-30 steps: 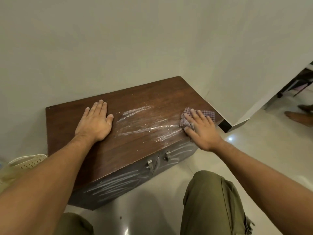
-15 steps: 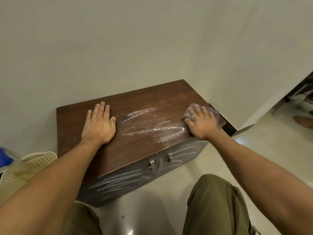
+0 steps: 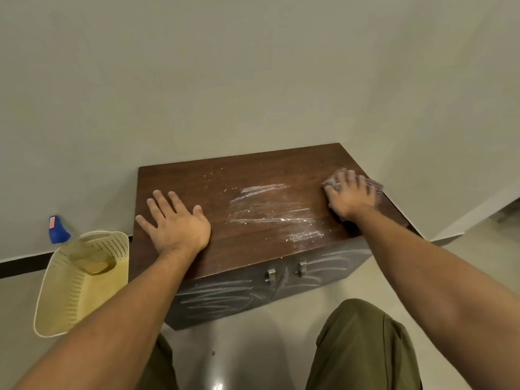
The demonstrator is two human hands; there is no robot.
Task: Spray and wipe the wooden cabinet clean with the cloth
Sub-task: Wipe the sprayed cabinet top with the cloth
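A low dark wooden cabinet (image 3: 253, 175) stands against the wall, its top streaked with white smears in the middle and towards the front right. My left hand (image 3: 177, 223) lies flat with spread fingers on the left part of the top. My right hand (image 3: 351, 195) presses a checked cloth (image 3: 375, 184) onto the top near the far right edge, fingers lying over it; most of the cloth is hidden under the hand. A spray bottle (image 3: 57, 229) with a blue head stands in a basket left of the cabinet.
A pale yellow perforated plastic basket (image 3: 73, 291) sits on the floor by the cabinet's left side. The two cabinet doors (image 3: 225, 296) carry white streaks and metal handles. A wall corner juts out at right. My knees in olive trousers are below.
My right hand slid the cloth back and to the right, from the front right area towards the far right edge. The view shifted left, bringing the basket and bottle into sight. My left hand stayed put.
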